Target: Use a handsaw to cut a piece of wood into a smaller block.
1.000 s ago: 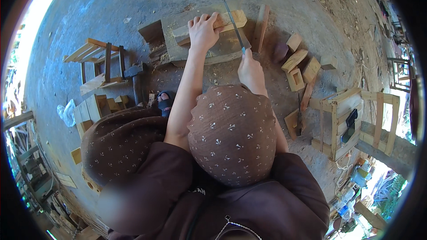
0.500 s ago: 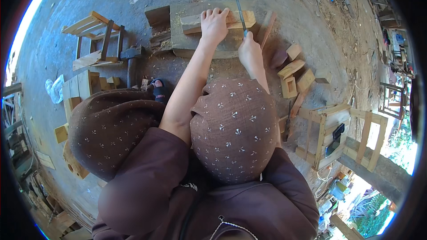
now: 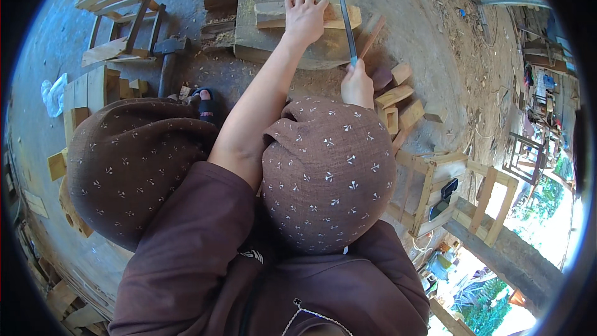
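My left hand [image 3: 305, 20] presses on a pale wooden block [image 3: 270, 15], its fingers curled over the far edge. Under that block lies a thick, worn wooden slab [image 3: 252, 45] on the floor. In my closed right hand [image 3: 358, 87] is a long, narrow, flat metal tool [image 3: 346, 22] with a light blue part near the grip. Its dark length points away from me across the right end of the block; whether it is a file or a saw cannot be made out. A reddish wooden strip [image 3: 372, 36] leans just right of the slab.
Several small cut blocks [image 3: 398, 95] lie right of my knee. Nearer stands a wooden frame [image 3: 429, 196] with a phone [image 3: 449, 188] on it. On the left are a small slatted wooden stool [image 3: 127, 25], a hammer [image 3: 169, 50], stacked planks [image 3: 87, 90] and a clear plastic bag [image 3: 54, 94].
The tool has shifted slightly nearer along its length and turned so that more of its flat face shows. My left hand still holds the block; the whole view has tilted a little.
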Demonstrator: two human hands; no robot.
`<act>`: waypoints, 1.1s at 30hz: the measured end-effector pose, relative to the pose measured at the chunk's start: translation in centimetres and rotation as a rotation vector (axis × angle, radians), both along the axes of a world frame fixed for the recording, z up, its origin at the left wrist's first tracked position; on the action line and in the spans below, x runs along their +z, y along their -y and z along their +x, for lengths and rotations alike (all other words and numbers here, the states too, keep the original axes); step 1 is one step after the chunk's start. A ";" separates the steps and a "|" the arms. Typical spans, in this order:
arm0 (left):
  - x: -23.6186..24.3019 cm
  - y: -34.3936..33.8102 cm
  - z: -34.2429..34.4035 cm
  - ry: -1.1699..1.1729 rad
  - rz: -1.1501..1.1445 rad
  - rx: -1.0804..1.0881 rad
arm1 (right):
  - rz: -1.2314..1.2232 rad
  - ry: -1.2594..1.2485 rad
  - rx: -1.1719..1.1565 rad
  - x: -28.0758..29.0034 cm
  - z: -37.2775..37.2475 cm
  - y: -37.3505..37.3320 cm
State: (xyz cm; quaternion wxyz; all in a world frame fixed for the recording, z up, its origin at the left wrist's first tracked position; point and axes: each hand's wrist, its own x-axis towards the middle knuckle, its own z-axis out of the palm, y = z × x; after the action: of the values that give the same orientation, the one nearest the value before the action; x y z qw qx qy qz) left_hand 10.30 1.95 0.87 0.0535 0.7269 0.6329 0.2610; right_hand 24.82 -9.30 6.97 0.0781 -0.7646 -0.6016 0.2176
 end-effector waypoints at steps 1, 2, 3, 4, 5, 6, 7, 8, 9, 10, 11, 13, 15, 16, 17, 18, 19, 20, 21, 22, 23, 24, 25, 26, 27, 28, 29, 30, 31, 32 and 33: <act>-0.3 0.1 -0.2 -0.010 0.034 0.013 | 0.010 -0.007 0.013 -0.1 -0.5 -0.5; -0.5 0.1 -0.1 -0.004 0.032 0.011 | 0.025 -0.012 0.024 -0.2 -0.7 -1.1; -0.5 0.1 -0.1 -0.009 0.027 0.012 | 0.023 -0.008 0.022 -0.6 -0.9 -2.0; -0.6 0.0 0.0 -0.017 0.023 0.016 | 0.045 0.014 0.045 -1.1 -1.1 -3.2; -0.6 -0.1 0.1 -0.017 0.022 0.019 | 0.066 0.034 0.069 -1.3 -1.4 -4.2; -0.6 -0.2 0.1 -0.023 0.038 0.024 | 0.066 0.033 0.072 -1.3 -1.4 -5.5; -0.4 -0.2 0.2 -0.028 0.051 0.025 | 0.075 0.025 0.078 -1.0 -1.4 -6.8; -0.1 -0.1 0.5 -0.026 0.049 0.023 | 0.084 0.018 0.084 -0.8 -1.3 -7.5; 0.2 -0.2 0.8 -0.029 -0.010 0.007 | 0.082 0.021 0.081 -0.7 -1.1 -7.6; 0.3 -0.2 0.8 -0.034 -0.070 -0.004 | 0.074 0.036 0.091 -0.6 -1.2 -7.5; 0.1 0.0 0.8 -0.031 -0.072 -0.003 | 0.067 0.053 0.099 -0.4 -1.3 -7.3; -0.1 0.0 0.7 -0.046 -0.067 0.043 | 0.045 0.072 0.098 -0.3 -1.4 -6.0; -0.2 0.3 -0.1 -0.055 -0.076 0.054 | 0.012 0.079 0.110 0.1 -1.8 -3.4; -0.2 0.3 0.3 -0.046 -0.072 0.038 | -0.018 0.065 0.067 0.8 -1.2 -1.6; -0.2 0.2 0.4 -0.039 -0.071 0.042 | -0.047 0.043 0.035 1.3 -0.9 -0.7; -0.4 0.1 0.4 -0.039 -0.057 0.023 | -0.047 0.048 0.040 1.0 -0.7 -0.3; -0.4 0.3 0.6 -0.039 -0.047 0.000 | -0.019 0.032 0.012 0.6 -0.2 0.3; -0.5 0.3 0.5 -0.034 -0.052 0.002 | 0.010 0.015 -0.016 0.3 0.2 0.7; -0.6 0.2 0.3 -0.057 -0.044 0.006 | 0.004 0.017 -0.013 -0.1 0.5 0.6; -0.5 0.0 0.2 -0.082 -0.031 0.001 | 0.040 -0.011 0.031 -0.3 0.6 -0.1; -0.5 -0.1 0.3 -0.084 -0.029 -0.004 | 0.080 -0.042 0.075 -0.3 0.4 -0.9; -0.4 -0.1 0.3 -0.095 -0.030 0.004 | 0.082 -0.044 0.069 -0.5 0.0 -2.1; -0.4 -0.1 0.2 -0.107 -0.033 0.015 | 0.035 0.019 0.067 -0.5 -1.0 -3.6; -0.1 -0.1 0.5 -0.108 -0.030 0.014 | -0.011 0.084 0.065 -0.4 -1.4 -5.1; 0.2 -0.2 0.8 -0.101 -0.074 0.006 | -0.007 0.084 0.063 -0.3 -1.5 -6.5; 0.4 -0.3 1.0 -0.096 -0.120 0.001 | 0.007 0.086 0.082 -0.4 -1.4 -7.9; 0.3 -0.3 0.9 -0.099 -0.121 0.004 | 0.020 0.087 0.103 -0.2 -1.6 -8.7; 0.3 -0.3 1.0 -0.097 -0.128 0.011 | -0.026 0.105 0.136 0.1 -1.5 -9.1; 0.2 -0.3 1.0 -0.094 -0.133 0.018 | -0.025 0.105 0.138 0.0 -1.5 -8.9; 0.1 -0.4 1.1 -0.092 -0.132 0.019 | -0.002 0.101 0.129 -0.3 -1.5 -8.3; 0.0 -0.4 1.3 -0.099 -0.142 0.030 | 0.022 0.098 0.119 -0.5 -1.3 -7.8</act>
State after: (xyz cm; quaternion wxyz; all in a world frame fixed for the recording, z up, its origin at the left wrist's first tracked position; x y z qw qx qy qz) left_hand 11.59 2.39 0.87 0.0696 0.7236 0.6626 0.1802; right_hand 23.47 -1.50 6.48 0.0437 -0.7363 -0.6515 0.1777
